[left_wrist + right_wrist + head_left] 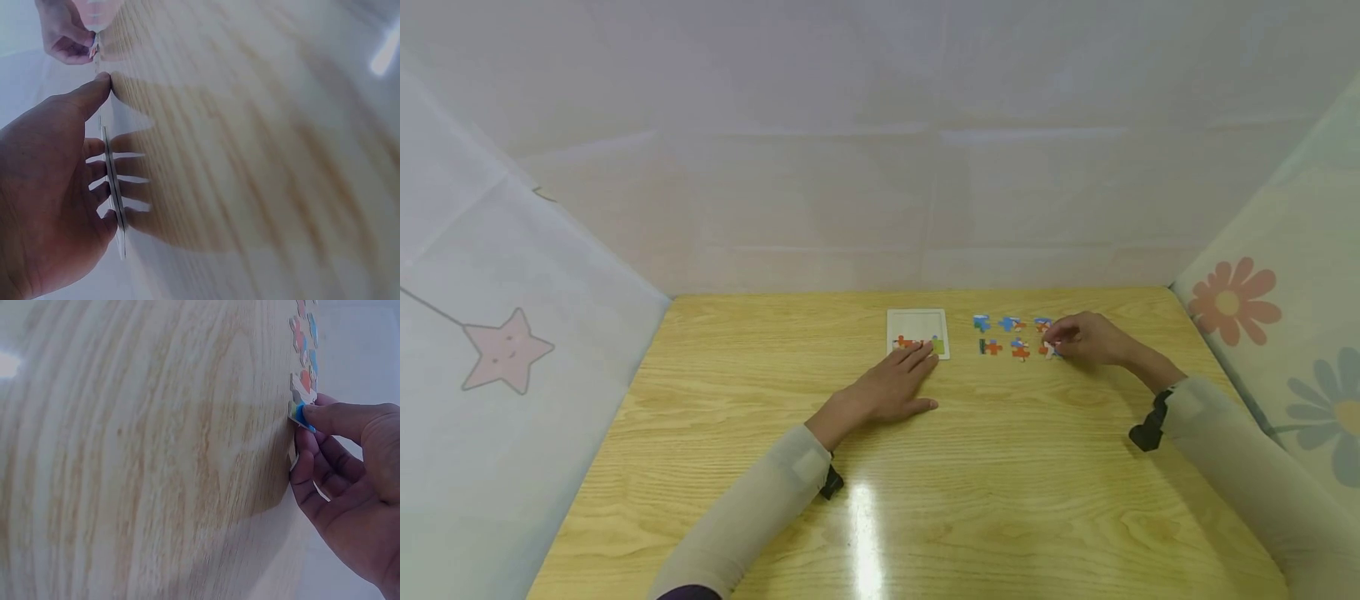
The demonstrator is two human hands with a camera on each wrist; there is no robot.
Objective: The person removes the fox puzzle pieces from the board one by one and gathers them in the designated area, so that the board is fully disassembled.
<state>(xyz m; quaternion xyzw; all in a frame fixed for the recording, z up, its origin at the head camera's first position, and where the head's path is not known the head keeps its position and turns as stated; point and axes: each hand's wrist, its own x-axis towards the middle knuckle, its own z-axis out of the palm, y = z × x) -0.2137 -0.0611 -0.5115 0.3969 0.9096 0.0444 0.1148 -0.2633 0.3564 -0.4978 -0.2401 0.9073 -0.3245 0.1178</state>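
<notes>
Pinching a thin, light puzzle piece (pixel 1049 348) by its edges, the right hand (pixel 1090 337) lifts; left hand (pixel 891 387) lies flat, steadying the tray (pixel 917 321) on the counter (pixel 880 483)

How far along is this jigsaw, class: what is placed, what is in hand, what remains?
Placed: a few pieces along the near edge of the puzzle tray; the rest of it is bare. In hand: the left hand rests flat on the tray, and the right hand pinches one loose piece. Remaining: about five loose pieces lying right of the tray.
</notes>
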